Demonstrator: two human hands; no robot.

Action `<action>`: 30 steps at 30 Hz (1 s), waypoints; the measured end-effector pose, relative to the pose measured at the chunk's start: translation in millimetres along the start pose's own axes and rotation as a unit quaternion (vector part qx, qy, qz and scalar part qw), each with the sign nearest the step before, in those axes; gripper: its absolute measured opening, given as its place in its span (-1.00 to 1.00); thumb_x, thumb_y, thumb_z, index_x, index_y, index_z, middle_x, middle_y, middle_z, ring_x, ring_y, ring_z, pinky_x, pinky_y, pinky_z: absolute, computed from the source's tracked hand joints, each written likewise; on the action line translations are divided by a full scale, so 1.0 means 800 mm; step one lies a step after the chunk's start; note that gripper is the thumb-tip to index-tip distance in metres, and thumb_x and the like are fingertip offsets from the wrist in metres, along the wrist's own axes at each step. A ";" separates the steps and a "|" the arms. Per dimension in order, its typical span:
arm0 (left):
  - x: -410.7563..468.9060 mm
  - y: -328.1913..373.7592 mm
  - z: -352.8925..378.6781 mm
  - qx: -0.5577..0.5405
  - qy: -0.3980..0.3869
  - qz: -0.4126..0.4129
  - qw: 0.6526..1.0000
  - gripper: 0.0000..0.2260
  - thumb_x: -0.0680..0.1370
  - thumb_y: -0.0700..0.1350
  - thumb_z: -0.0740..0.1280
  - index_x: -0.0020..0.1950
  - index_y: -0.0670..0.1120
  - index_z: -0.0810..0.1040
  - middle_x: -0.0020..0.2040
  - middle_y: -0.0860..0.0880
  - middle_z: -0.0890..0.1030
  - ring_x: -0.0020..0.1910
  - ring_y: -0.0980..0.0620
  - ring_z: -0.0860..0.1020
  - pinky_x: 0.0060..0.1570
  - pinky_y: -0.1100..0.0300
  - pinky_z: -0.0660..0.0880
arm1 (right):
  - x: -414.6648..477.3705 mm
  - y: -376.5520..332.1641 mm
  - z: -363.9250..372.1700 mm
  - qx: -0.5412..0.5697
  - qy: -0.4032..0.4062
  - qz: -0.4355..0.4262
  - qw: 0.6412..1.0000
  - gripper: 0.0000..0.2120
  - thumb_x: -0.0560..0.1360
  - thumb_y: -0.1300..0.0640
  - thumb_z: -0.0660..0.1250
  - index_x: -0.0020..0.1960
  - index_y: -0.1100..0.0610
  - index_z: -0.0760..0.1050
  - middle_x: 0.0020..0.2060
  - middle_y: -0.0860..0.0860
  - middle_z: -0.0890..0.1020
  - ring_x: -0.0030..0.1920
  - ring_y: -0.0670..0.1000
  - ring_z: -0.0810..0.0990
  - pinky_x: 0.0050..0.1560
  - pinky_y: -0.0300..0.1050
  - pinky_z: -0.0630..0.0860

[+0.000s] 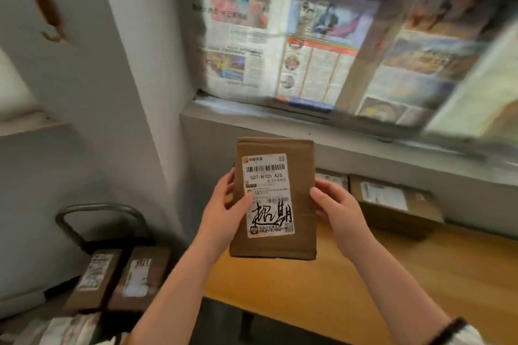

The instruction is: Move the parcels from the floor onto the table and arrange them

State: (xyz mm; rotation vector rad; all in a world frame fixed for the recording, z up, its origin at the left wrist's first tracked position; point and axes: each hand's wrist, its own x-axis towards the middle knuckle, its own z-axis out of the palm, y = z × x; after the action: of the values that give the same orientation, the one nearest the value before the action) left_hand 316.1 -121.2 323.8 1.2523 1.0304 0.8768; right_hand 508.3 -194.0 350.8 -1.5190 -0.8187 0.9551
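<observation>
Two parcels are already seen on the yellow wooden desk (420,274), pushed to its far edge below the grey sill of the newspaper-covered window (308,36). A squat brown cardboard box with a white label (392,200) lies in plain view, and just beside it on the left a second labelled brown box (332,179) is mostly hidden behind the right hand. A third item, a slim brown cardboard parcel with a white shipping label and black handwriting (273,199), is held upright in the air above the near left part of the desk, apart from its surface. It is gripped from both sides: the left hand (227,204) is curled round its left edge with the thumb laid on the label, and the right hand (336,210) is curled round its right edge with the thumb on the front face. Low at the left, by a dark bent metal frame (98,210), a tall brown labelled parcel (95,274) and a similar parcel beside it (140,274) are seen, with paler blurred packets (70,328) at the bottom corner; whether these all rest on the floor cannot be told. The task is judged less than half done: two parcels are placed, one is in transit, and several are yet to be fetched. The held parcel is not yet set down or lined up with the boxes.
</observation>
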 end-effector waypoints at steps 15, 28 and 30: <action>-0.029 -0.025 0.249 0.112 -0.262 -0.088 0.955 -0.36 0.52 -0.07 0.35 0.47 0.27 0.11 0.21 0.09 0.54 0.02 0.11 0.62 -0.18 0.25 0.58 | -0.104 0.082 -0.229 0.127 0.234 0.100 0.959 -0.83 0.58 0.13 0.21 0.13 0.00 0.50 0.04 0.03 0.63 0.08 0.03 0.59 -0.03 -0.12 0.55; 0.036 -0.028 0.331 0.122 -0.354 -0.085 0.923 -0.38 0.47 -0.03 0.41 0.42 0.28 0.20 0.15 0.07 0.56 -0.08 0.15 0.65 -0.24 0.25 0.59 | -0.079 0.079 -0.283 0.122 0.326 0.091 0.933 -0.73 0.58 0.13 0.21 0.27 0.08 0.46 0.09 0.03 0.62 0.11 0.03 0.58 0.08 -0.05 0.56; 0.045 -0.033 0.349 0.146 -0.357 -0.075 0.920 -0.50 0.48 -0.03 0.39 0.38 0.14 0.30 0.11 0.09 0.58 -0.13 0.20 0.64 -0.30 0.33 0.55 | -0.077 0.086 -0.292 0.132 0.342 0.091 0.926 -0.75 0.57 0.15 0.23 0.24 0.07 0.48 0.06 0.02 0.63 0.09 0.01 0.59 0.04 -0.07 0.57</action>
State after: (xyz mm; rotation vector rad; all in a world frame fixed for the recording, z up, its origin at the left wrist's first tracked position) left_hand 591.3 -179.1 298.1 1.5529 0.6545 0.1009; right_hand 691.5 -359.4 306.4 -1.5540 -0.0437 0.5619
